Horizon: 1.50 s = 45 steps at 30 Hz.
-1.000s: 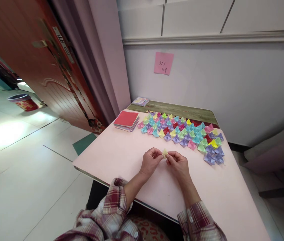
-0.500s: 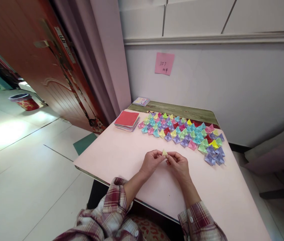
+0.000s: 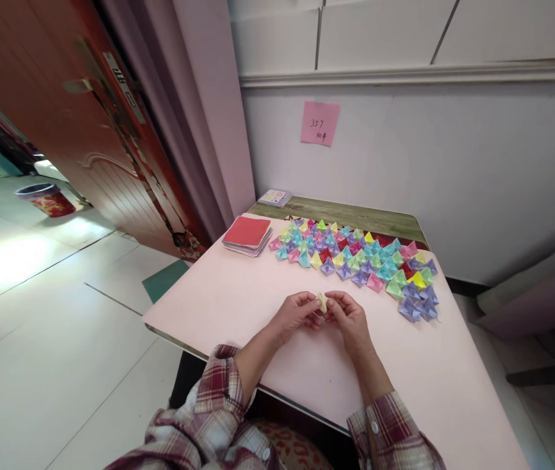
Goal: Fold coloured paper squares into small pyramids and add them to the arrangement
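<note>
A small pale-yellow folded paper [image 3: 322, 302] is pinched between my two hands, just above the pink tabletop [image 3: 209, 294]. My left hand [image 3: 296, 314] grips its left side with thumb and fingertips. On its right side, my right hand [image 3: 348, 318] pinches it the same way. The fingers hide part of the paper. Beyond the hands, several folded paper pieces [image 3: 356, 261] in many colours stand in close rows. To the far left of them lies a stack of square paper [image 3: 247, 233] with a red sheet on top.
A small packet [image 3: 275, 198] sits at the table's back left corner. A pink note [image 3: 320, 123] hangs on the wall behind. Left of the table are a brown door [image 3: 86, 130], a curtain [image 3: 194, 111] and a bin [image 3: 46, 199] on the floor.
The yellow paper has turned from a flat triangle facing me to a narrower, more edge-on shape. My fingers have shifted their hold, the left ones now spread beneath it.
</note>
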Each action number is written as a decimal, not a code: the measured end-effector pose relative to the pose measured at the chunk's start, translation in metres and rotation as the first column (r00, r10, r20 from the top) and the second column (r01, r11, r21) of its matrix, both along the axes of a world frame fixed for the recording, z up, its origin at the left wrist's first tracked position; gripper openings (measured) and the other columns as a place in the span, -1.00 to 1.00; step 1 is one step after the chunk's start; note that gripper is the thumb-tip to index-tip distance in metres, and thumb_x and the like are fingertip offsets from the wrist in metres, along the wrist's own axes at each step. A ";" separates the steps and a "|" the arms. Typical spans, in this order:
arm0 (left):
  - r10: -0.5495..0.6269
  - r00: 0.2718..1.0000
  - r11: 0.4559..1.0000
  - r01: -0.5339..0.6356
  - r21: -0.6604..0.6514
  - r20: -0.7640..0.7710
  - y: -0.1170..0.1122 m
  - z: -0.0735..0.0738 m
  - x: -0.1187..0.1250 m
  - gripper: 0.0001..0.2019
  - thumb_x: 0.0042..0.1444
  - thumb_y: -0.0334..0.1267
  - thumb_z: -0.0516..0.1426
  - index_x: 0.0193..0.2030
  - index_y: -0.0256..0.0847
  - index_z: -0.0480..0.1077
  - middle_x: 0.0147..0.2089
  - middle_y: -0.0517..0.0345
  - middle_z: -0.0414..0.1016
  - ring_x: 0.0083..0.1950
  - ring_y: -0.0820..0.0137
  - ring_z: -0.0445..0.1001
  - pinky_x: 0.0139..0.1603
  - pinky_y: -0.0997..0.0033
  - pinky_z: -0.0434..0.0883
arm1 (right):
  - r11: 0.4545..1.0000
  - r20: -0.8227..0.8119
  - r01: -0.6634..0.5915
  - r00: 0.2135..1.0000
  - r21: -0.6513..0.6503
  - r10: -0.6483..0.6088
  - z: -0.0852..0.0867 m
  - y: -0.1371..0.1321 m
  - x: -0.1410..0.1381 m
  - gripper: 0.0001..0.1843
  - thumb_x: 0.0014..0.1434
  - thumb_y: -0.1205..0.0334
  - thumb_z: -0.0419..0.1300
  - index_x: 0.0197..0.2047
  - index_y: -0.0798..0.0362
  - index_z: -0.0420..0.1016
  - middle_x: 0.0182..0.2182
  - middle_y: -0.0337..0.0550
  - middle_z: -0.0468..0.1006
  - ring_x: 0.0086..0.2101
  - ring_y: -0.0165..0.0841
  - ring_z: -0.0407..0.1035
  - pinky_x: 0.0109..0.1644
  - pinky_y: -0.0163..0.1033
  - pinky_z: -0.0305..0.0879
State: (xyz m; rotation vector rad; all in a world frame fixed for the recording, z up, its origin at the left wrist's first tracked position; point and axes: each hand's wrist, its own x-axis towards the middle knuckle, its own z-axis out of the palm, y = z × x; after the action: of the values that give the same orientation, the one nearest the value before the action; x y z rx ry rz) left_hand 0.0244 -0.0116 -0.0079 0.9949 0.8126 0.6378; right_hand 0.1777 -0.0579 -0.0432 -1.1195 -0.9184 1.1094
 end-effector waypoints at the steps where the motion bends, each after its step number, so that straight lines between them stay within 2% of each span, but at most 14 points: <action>1: -0.006 1.000 1.000 0.006 0.014 0.010 0.001 0.000 0.000 -0.62 -0.08 0.01 0.32 -0.35 -0.27 0.39 -0.42 0.13 0.52 -0.45 0.44 0.49 -0.38 0.43 0.43 | 1.000 -0.003 -0.009 1.000 -0.002 0.009 0.001 0.000 0.000 -0.62 0.10 0.00 0.31 -0.06 0.00 0.50 -0.50 -0.29 0.49 -0.50 -0.41 0.40 -0.40 -0.31 0.37; 3: -0.014 1.000 0.999 0.013 0.047 0.015 0.002 -0.001 -0.001 -0.64 -0.08 -0.01 0.32 -0.38 -0.28 0.39 -0.46 0.13 0.51 -0.43 0.43 0.50 -0.34 0.42 0.44 | 0.999 0.010 -0.037 0.999 -0.008 0.037 0.001 0.000 0.000 -0.58 0.10 0.00 0.31 -0.02 0.00 0.50 -0.51 -0.29 0.49 -0.51 -0.41 0.39 -0.40 -0.31 0.36; 6: 0.008 1.000 0.995 -0.008 0.101 -0.001 0.003 -0.002 -0.001 -0.65 -0.09 -0.04 0.33 -0.38 -0.29 0.37 -0.47 0.13 0.51 -0.45 0.42 0.50 -0.33 0.40 0.44 | 0.997 0.025 -0.073 0.997 -0.020 0.074 0.000 0.000 0.001 -0.67 0.08 -0.01 0.33 -0.20 0.05 0.57 -0.50 -0.23 0.53 -0.51 -0.42 0.37 -0.39 -0.30 0.35; 8: 0.058 0.998 0.991 -0.057 0.125 -0.004 0.003 -0.003 0.000 -0.63 -0.12 -0.08 0.34 -0.31 -0.27 0.36 -0.48 0.17 0.51 -0.49 0.42 0.49 -0.36 0.39 0.45 | 0.997 0.016 -0.074 0.997 -0.020 0.074 -0.001 0.000 0.000 -0.69 0.05 -0.01 0.35 -0.27 0.07 0.57 -0.48 -0.21 0.55 -0.50 -0.42 0.37 -0.39 -0.31 0.35; 12: 0.157 0.988 0.979 -0.154 0.137 -0.012 0.002 -0.005 0.002 -0.54 -0.15 -0.17 0.34 -0.13 -0.24 0.30 -0.51 0.30 0.46 -0.55 0.45 0.45 -0.43 0.40 0.44 | 0.998 0.002 -0.064 0.998 -0.006 0.064 0.000 0.000 -0.002 -0.67 0.01 0.00 0.37 -0.24 0.04 0.54 -0.45 -0.22 0.53 -0.49 -0.41 0.38 -0.39 -0.30 0.36; 17: 0.207 0.977 0.967 -0.197 0.161 -0.049 0.001 -0.006 0.004 -0.61 -0.16 -0.28 0.32 -0.18 -0.27 0.32 -0.50 0.29 0.46 -0.56 0.53 0.40 -0.45 0.50 0.38 | 0.997 0.049 -0.076 0.996 -0.012 0.076 0.002 0.000 -0.004 -0.58 -0.02 -0.02 0.39 -0.15 0.05 0.51 -0.48 -0.26 0.45 -0.53 -0.44 0.34 -0.47 -0.33 0.32; 21: 0.219 0.975 0.969 -0.214 0.121 -0.030 -0.002 -0.005 0.005 -0.65 -0.15 -0.26 0.34 -0.22 -0.29 0.37 -0.47 0.21 0.49 -0.50 0.49 0.44 -0.44 0.50 0.38 | 0.997 0.064 -0.076 0.995 -0.004 0.076 0.002 0.001 -0.004 -0.61 0.00 0.00 0.38 -0.17 0.05 0.51 -0.50 -0.28 0.45 -0.53 -0.45 0.32 -0.49 -0.36 0.27; 24: 0.200 0.979 0.978 -0.198 0.063 -0.027 -0.004 -0.005 0.005 -0.64 -0.20 -0.21 0.38 -0.29 -0.32 0.41 -0.47 0.15 0.51 -0.49 0.47 0.46 -0.44 0.49 0.39 | 0.999 0.043 -0.054 0.998 0.006 0.053 0.001 0.001 -0.004 -0.66 0.00 0.01 0.38 -0.24 0.05 0.50 -0.49 -0.26 0.49 -0.53 -0.45 0.34 -0.48 -0.36 0.26; 28: 0.117 0.991 0.993 -0.118 -0.013 -0.069 -0.006 -0.005 0.004 -0.67 -0.20 -0.15 0.38 -0.40 -0.35 0.43 -0.45 0.05 0.54 -0.53 0.48 0.44 -0.52 0.50 0.36 | 0.999 0.012 -0.037 0.999 0.016 0.037 -0.001 0.002 -0.004 -0.68 0.00 0.01 0.38 -0.28 0.04 0.47 -0.45 -0.24 0.52 -0.51 -0.45 0.36 -0.46 -0.35 0.27; 33: 0.133 0.987 0.991 -0.133 0.006 -0.089 -0.007 0.000 0.004 -0.76 -0.18 -0.23 0.33 -0.46 -0.32 0.40 -0.52 0.08 0.52 -0.59 0.49 0.41 -0.58 0.53 0.33 | 0.998 0.044 -0.064 0.997 0.022 0.063 0.003 0.000 -0.004 -0.66 0.04 -0.02 0.34 -0.21 0.03 0.49 -0.45 -0.24 0.52 -0.50 -0.42 0.36 -0.44 -0.33 0.28; 37: 0.119 0.987 0.993 -0.121 -0.011 -0.112 -0.008 0.005 0.003 -0.78 -0.16 -0.24 0.32 -0.45 -0.32 0.41 -0.53 0.09 0.52 -0.60 0.48 0.42 -0.59 0.52 0.33 | 0.993 0.068 -0.114 0.991 0.033 0.112 0.004 -0.001 -0.003 -0.63 0.08 0.00 0.32 -0.10 0.01 0.54 -0.40 -0.19 0.56 -0.48 -0.41 0.37 -0.43 -0.32 0.29; 40: 0.098 0.991 0.994 -0.101 -0.029 -0.092 -0.008 0.006 0.002 -0.75 -0.16 -0.21 0.33 -0.42 -0.32 0.43 -0.50 0.06 0.54 -0.56 0.45 0.46 -0.55 0.48 0.38 | 0.994 0.084 -0.108 0.991 0.027 0.105 0.002 -0.001 -0.001 -0.63 0.06 -0.01 0.33 -0.11 0.01 0.59 -0.33 -0.14 0.61 -0.42 -0.36 0.40 -0.40 -0.28 0.33; 45: 0.054 0.996 0.997 -0.058 -0.051 -0.066 -0.006 0.007 0.000 -0.71 -0.13 -0.14 0.32 -0.39 -0.34 0.45 -0.46 0.00 0.56 -0.53 0.40 0.50 -0.49 0.41 0.46 | 0.995 0.112 -0.076 0.991 0.063 0.069 -0.003 0.001 0.002 -0.67 0.03 0.03 0.35 -0.14 -0.01 0.63 -0.38 -0.17 0.58 -0.46 -0.38 0.37 -0.41 -0.28 0.33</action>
State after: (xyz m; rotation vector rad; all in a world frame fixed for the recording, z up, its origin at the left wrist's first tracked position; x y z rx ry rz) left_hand 0.0241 -0.0181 -0.0013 0.9511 0.9127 0.6317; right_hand 0.1793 -0.0566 -0.0458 -1.1076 -1.0822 1.0761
